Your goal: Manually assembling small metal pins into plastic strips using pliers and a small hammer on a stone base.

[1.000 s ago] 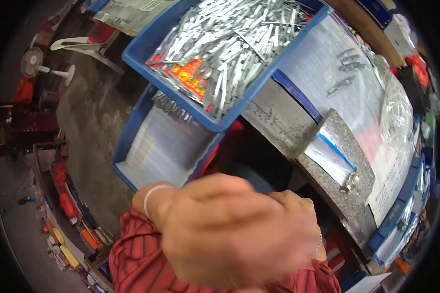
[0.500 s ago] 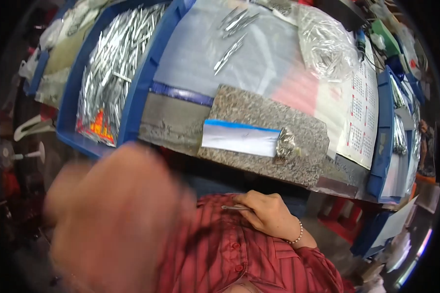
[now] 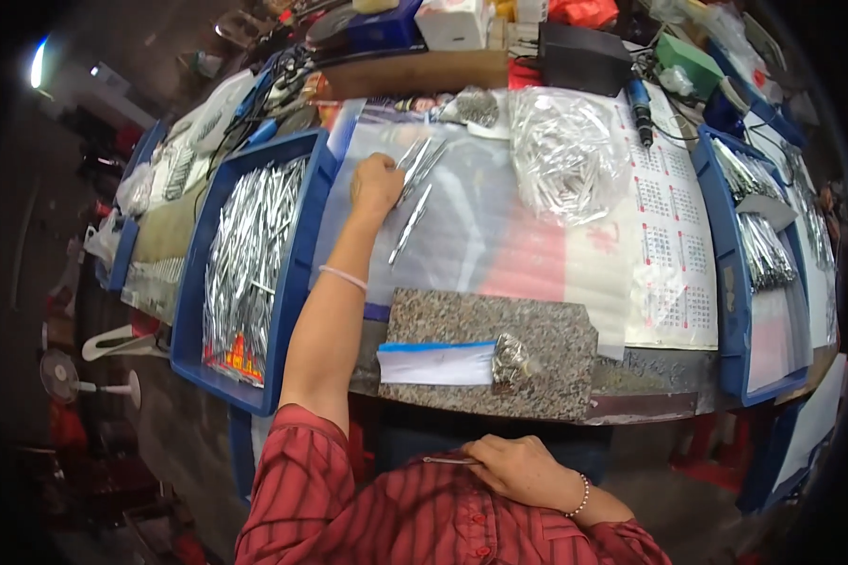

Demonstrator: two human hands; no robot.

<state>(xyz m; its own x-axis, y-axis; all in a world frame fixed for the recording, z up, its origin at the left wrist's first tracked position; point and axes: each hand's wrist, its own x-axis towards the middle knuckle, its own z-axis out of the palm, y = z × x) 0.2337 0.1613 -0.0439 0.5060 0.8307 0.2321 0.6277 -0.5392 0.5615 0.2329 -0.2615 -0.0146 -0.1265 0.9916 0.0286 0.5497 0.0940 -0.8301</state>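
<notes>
The person's left hand (image 3: pixel 377 184) reaches across the worktop (image 3: pixel 655 374), its fingers curled at the left side of a small, loose pile of slim silver metal pieces (image 3: pixel 424 168). They lie slantwise on a translucent plastic sheet (image 3: pixel 481 207), and a few more of the same kind lie just nearer the person, apart from the pile. Whether the left grip has hold of a piece, the view does not reveal, since the fingertips are hidden.

The right hand (image 3: pixel 523 474) rests low in front of the red striped shirt (image 3: pixel 297 471), its grip pinching a slim grey metal piece (image 3: pixel 450 460) that juts out to the left.

Left of the left forearm stands a deep blue plastic bin (image 3: pixel 318 179), heaped with silver metal strips (image 3: pixel 250 240). Near the front edge lies a speckled granite slab (image 3: pixel 443 309), bearing a folded white paper with a blue edge (image 3: pixel 438 365) and, at its right end, a small shiny crumpled bundle (image 3: pixel 511 361). Beyond the slab, to the right, a clear plastic bag (image 3: pixel 570 155) full of silver pieces lies beside a white printed calendar sheet (image 3: pixel 674 226). A blue-and-black handheld tool (image 3: pixel 641 108) lies at the sheet's far end.
</notes>
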